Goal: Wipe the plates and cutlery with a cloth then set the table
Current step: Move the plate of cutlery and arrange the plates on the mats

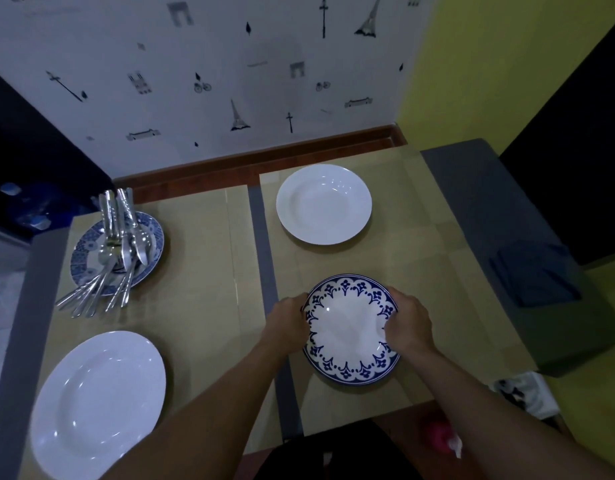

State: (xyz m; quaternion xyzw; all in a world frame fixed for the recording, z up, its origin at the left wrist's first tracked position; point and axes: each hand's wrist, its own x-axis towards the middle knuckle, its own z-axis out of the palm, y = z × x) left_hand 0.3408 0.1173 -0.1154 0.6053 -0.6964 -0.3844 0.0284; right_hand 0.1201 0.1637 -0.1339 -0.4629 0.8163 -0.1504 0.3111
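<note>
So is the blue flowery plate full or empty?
Empty: the plate shows only bare white inside.

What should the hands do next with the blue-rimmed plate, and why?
Probably settle the blue-rimmed plate flat on the near right mat and let go. The left hand and right hand grip its opposite rims over that mat, the far white plate and near white plate already lie on mats, and the cutlery waits in a pile far left.
</note>
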